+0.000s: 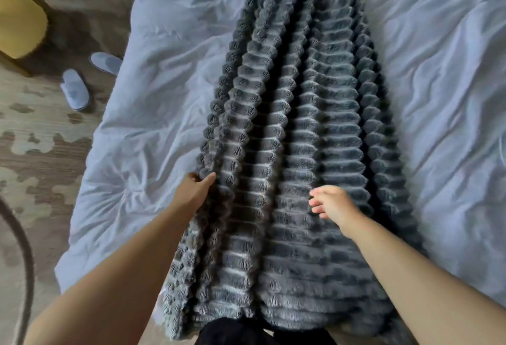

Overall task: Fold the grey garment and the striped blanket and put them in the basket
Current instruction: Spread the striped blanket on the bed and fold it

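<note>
Head view is showing the striped blanket [295, 125] lying lengthwise in long ridges, with the bed [153, 103] spreading beneath it and out past both its sides. The left hand [195, 188] is gripping the blanket's left edge, fingers [209, 177] curling round the pile. The right hand [332, 202] is hanging over the blanket's middle, fingers loose, holding nothing. For a clean fold, the right hand should probably be smoothing those ridges flat while the left is carrying its edge evenly across to the blanket's right edge.
</note>
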{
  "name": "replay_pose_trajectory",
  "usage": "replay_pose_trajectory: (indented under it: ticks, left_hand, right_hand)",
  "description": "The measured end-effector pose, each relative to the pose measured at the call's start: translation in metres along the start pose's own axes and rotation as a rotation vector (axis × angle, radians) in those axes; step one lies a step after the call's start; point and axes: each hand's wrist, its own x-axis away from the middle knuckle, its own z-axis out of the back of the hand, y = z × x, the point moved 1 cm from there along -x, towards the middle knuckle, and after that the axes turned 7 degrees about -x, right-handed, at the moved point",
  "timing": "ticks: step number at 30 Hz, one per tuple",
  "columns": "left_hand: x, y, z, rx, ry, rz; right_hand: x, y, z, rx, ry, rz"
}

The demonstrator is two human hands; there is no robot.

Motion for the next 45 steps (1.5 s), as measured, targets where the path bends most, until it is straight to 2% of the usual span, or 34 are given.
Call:
replay_pose_trajectory:
  ticks: [7,13,16,19,22,25,28,30,32,33,35,37,38,41,43,45]
  left_hand:
    - [-0.042,0.069,-0.007,-0.061,0.073,0.027]
    - [-0.091,0.141,-0.013,-0.018,0.194,0.004]
    - [-0.114,0.174,-0.015,0.007,0.304,-0.062]
    - [-0.129,0.202,-0.019,-0.197,0.376,-0.199]
    - [-0.139,0.215,-0.023,-0.364,0.356,-0.193]
    - [-0.144,0.204,-0.009,-0.32,0.41,-0.103]
    - [-0.142,0.185,0.016,-0.221,0.528,0.084]
    - [-0.132,0.182,0.024,-0.076,0.486,0.155]
    - [-0.114,0.189,0.024,0.174,0.373,0.152]
    - [-0.101,0.195,0.024,0.371,0.287,0.161]
    - [-0.072,0.205,0.027,0.655,0.024,0.204]
    - [-0.049,0.213,0.032,0.709,-0.169,0.122]
    - [-0.035,0.218,0.038,0.63,-0.217,0.071]
    - [0.017,0.229,0.069,0.56,-0.234,-0.072]
    - [0.057,0.226,0.104,0.698,-0.223,-0.217]
    - [0.091,0.209,0.142,0.917,-0.135,-0.297]
  right_hand:
    - [-0.063,-0.023,0.109,-0.002,0.23,0.008]
    - [-0.144,-0.082,0.147,0.304,0.429,0.148]
    - [-0.182,-0.103,0.149,0.356,0.433,0.23]
    - [-0.21,-0.11,0.145,0.463,0.381,0.207]
    - [-0.23,-0.114,0.15,0.528,0.408,0.21]
    - [-0.236,-0.113,0.179,0.261,0.547,0.221]
    - [-0.23,-0.107,0.218,-0.209,0.749,0.129]
    - [-0.215,-0.105,0.23,-0.476,0.718,-0.018]
    - [-0.199,-0.107,0.23,-0.705,0.566,-0.111]
    - [-0.187,-0.114,0.223,-0.73,0.453,-0.107]
    - [-0.161,-0.13,0.208,-0.578,0.216,-0.085]
    - [-0.135,-0.142,0.195,-0.414,0.169,-0.058]
    - [-0.122,-0.149,0.192,-0.384,0.181,-0.008]
    - [-0.06,-0.169,0.203,-0.37,0.174,0.155]
    - [0.0,-0.173,0.228,-0.57,0.156,0.254]
    - [0.057,-0.163,0.258,-0.855,0.153,0.424]
